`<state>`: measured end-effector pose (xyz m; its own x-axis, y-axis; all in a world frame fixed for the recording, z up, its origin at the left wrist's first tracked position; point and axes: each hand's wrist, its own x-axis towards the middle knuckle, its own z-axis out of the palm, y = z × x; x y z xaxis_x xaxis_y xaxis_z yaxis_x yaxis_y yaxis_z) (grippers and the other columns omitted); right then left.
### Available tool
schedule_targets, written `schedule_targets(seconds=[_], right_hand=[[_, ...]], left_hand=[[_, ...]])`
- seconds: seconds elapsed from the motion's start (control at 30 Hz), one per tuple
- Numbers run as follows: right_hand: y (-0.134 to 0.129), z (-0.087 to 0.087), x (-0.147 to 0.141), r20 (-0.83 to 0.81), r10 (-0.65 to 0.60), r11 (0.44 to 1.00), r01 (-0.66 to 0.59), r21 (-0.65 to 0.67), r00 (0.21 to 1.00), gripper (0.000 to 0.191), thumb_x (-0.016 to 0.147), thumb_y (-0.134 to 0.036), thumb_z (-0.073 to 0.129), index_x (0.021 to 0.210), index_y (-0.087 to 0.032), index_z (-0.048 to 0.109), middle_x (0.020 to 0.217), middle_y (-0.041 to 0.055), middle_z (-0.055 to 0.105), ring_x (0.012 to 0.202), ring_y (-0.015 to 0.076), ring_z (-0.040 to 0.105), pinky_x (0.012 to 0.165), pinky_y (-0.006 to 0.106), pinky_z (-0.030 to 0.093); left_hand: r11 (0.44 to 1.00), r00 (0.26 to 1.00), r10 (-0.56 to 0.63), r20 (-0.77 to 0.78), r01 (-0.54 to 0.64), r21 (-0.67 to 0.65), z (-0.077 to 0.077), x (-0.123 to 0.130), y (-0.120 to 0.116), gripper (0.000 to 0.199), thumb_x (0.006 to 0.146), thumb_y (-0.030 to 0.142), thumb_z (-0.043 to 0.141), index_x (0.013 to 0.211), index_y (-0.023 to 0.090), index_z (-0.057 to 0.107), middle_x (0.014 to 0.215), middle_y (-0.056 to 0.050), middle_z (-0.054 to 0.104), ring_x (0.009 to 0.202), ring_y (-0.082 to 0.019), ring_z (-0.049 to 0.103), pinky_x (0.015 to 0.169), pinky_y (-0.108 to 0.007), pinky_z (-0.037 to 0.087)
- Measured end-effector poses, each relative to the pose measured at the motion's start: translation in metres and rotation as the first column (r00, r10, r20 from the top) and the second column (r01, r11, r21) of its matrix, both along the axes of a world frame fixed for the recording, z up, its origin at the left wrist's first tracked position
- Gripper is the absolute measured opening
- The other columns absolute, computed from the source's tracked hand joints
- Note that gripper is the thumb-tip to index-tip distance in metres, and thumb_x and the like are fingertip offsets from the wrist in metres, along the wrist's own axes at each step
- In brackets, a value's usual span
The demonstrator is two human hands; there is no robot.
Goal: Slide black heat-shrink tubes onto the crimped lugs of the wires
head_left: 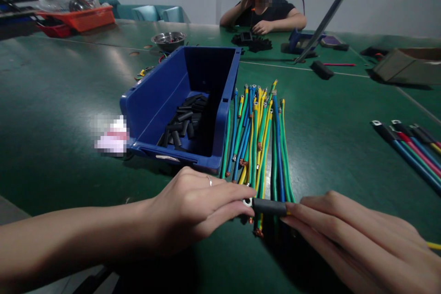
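Head view: your left hand [203,206] pinches the metal lug [247,202] between fingertips and thumb, while your right hand [358,234] pinches the far end of the black sleeve [270,206], where a bit of yellow shows. The sleeve lies level just above the near ends of the cable bundle [255,147], its left end against the lug — the ring itself is clear of it, so this piece looks nearly done.

Plenty seems left: the bundle on the table [327,147] shows lugs at its far ends and copper at several near ends, with no black covers that you can make out. Loose sleeves [177,138] lie in the blue bin [155,101], just beside it. Off to your right, other cables [409,158] have black behind their lugs — apparently finished ones.
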<state>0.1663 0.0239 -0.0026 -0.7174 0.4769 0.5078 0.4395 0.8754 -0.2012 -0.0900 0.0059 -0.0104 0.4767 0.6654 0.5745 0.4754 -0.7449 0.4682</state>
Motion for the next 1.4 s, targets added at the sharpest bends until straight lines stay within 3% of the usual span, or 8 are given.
schedule_targets(seconds=[0.17,0.8,1.03,1.23,1.4], right_hand=[[0.000,0.002,-0.004,-0.038,0.002,0.998,0.000,0.055,0.999,0.017,0.089,-0.008,0.054,0.100,-0.014,0.066,0.081,0.0021,0.068,0.063,0.0065,0.060,0.053,0.018,0.044],[-0.003,0.000,-0.002,-0.038,0.045,0.997,-0.043,0.059,0.998,0.020,0.086,-0.003,0.057,0.103,-0.010,0.064,0.079,0.0021,0.064,0.063,0.0066,0.055,0.055,0.021,0.041],[0.003,0.002,0.001,-0.004,0.016,0.998,-0.016,0.066,1.000,0.017,0.089,-0.008,0.055,0.102,-0.014,0.064,0.082,0.0021,0.065,0.064,0.0069,0.057,0.055,0.021,0.041],[0.001,0.001,0.008,0.040,0.016,0.992,-0.021,0.126,0.999,0.022,0.088,-0.004,0.054,0.105,-0.014,0.063,0.088,0.0037,0.068,0.070,0.0084,0.060,0.060,0.021,0.044],[0.001,-0.002,0.011,0.052,-0.001,0.993,-0.005,0.117,0.999,0.022,0.090,-0.006,0.052,0.107,-0.017,0.063,0.090,0.0038,0.068,0.071,0.0093,0.061,0.060,0.021,0.045]], left_hand=[[1.000,1.000,-0.017,-0.001,0.017,-0.018,0.001,0.000,0.000,0.016,0.090,0.016,0.066,0.104,0.011,0.067,0.080,0.000,0.076,0.064,-0.009,0.070,0.063,-0.016,0.053],[0.999,0.999,-0.040,-0.009,0.040,-0.014,-0.004,0.000,-0.001,0.016,0.090,0.015,0.064,0.106,0.010,0.065,0.079,-0.001,0.074,0.063,-0.010,0.069,0.056,-0.019,0.049],[0.998,0.998,-0.059,0.009,0.059,-0.028,-0.003,-0.001,0.000,0.017,0.091,0.016,0.064,0.108,0.012,0.064,0.088,-0.001,0.076,0.072,-0.011,0.072,0.067,-0.017,0.053],[1.000,1.000,-0.008,-0.004,0.008,0.014,0.000,-0.003,0.000,0.018,0.089,0.020,0.067,0.106,0.013,0.065,0.088,-0.002,0.076,0.065,-0.010,0.071,0.059,-0.017,0.050],[0.999,0.999,-0.051,0.009,0.051,0.012,0.001,-0.002,0.003,0.018,0.089,0.017,0.068,0.105,0.010,0.064,0.086,-0.002,0.075,0.066,-0.010,0.070,0.061,-0.018,0.050]])
